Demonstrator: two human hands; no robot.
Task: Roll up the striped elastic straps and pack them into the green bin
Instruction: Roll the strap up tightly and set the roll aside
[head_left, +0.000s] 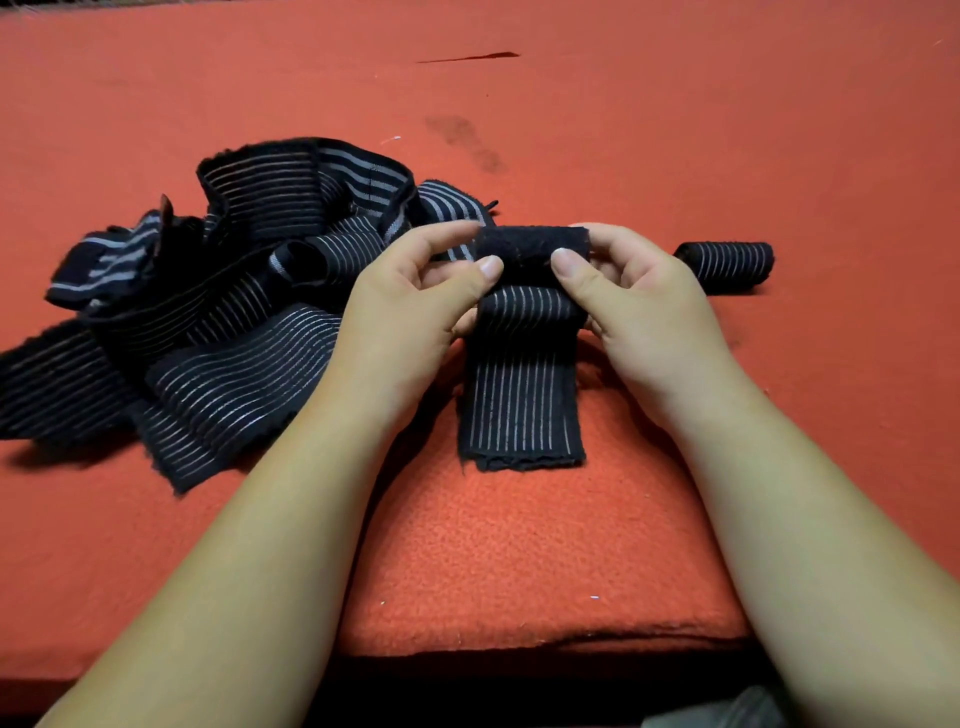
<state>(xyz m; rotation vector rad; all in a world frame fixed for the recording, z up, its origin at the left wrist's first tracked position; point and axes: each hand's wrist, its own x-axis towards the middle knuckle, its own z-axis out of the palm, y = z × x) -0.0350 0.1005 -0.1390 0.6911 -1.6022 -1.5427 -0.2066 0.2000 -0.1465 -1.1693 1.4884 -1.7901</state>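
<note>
The left grip (410, 312) and right grip (639, 306) are each pinching one side of the strap (519, 410) at its rolled end between them, soft, light, springy cloth probably needing steady tension

On the table (519, 571), a strap (522, 395) sits at centre, its far end pinched between the left hand (410, 306) at its 9 o'clock and the right hand (639, 306) at its 3 o'clock, its near end flat toward 6 o'clock. A pile (234, 312) of loose straps lies at 9 to 10 o'clock, just beside the left hand. A roll (727, 265) lies at 2 o'clock, behind the right hand.
</note>
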